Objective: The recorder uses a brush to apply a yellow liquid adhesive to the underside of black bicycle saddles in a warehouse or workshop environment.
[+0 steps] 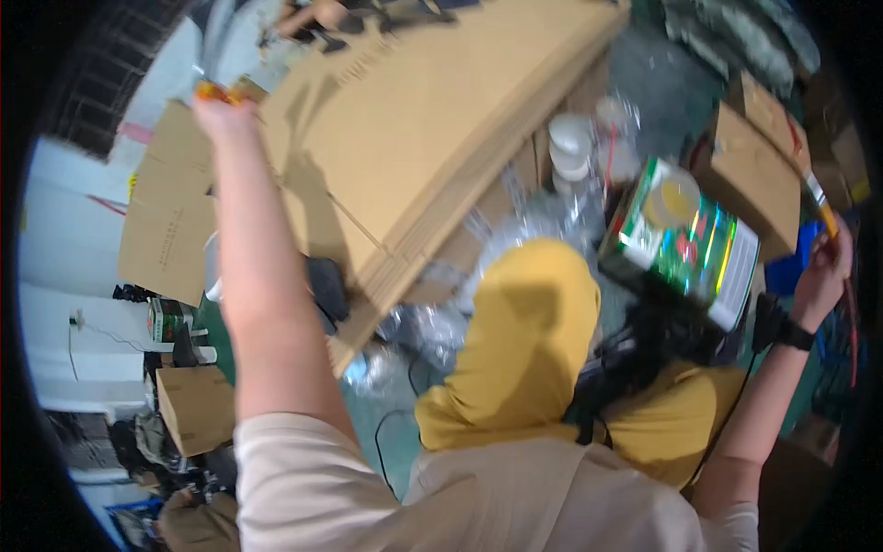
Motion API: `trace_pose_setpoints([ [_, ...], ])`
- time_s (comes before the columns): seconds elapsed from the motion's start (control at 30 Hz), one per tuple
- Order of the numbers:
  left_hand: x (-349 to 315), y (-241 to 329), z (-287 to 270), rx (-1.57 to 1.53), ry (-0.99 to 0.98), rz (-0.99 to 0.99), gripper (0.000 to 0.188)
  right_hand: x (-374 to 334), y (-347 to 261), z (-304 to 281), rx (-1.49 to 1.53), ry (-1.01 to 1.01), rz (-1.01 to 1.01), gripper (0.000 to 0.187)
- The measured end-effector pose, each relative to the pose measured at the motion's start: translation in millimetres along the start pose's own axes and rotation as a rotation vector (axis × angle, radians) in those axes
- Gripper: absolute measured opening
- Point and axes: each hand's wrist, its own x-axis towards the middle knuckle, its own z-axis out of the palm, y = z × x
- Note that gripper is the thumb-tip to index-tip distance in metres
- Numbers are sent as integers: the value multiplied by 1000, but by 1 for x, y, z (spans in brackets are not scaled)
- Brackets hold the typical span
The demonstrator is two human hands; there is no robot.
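My left arm is stretched far forward, over the left side of a large stack of flat cardboard (441, 110). My left hand (223, 112) is closed around an orange-handled tool (212, 90); a pale grey, blade-like part (216, 41) rises above it, too blurred to name. Out at the far right, my right hand (832, 256) grips a paintbrush (828, 221) by its yellow-orange handle, with the pale head pointing up. Left of that hand, a clear plastic cup (672, 201) with yellowish contents stands on a shiny green printed box (690, 253).
White tubs (570, 143) and crumpled clear plastic (543, 221) lie beside the cardboard stack. A brown carton (759, 161) stands behind the green box. Black cables run over the green floor near my yellow-trousered legs (524, 340). Another cardboard box (196, 409) sits at left.
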Motion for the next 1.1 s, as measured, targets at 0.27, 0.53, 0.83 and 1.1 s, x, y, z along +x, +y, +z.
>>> trace_pose_setpoints([
  [0.27,2,-96,167,191,-118,-114,16,-51,20,13,-376,-139,136,45],
  [0.53,-16,-192,171,316,-200,-407,23,-43,50,53,-280,-315,116,42],
  [0.83,-22,-94,108,484,-179,-521,27,-58,14,118,-195,-374,209,15],
  [1.1,-7,103,36,567,-7,-493,27,-24,-104,165,-58,-619,316,23],
])
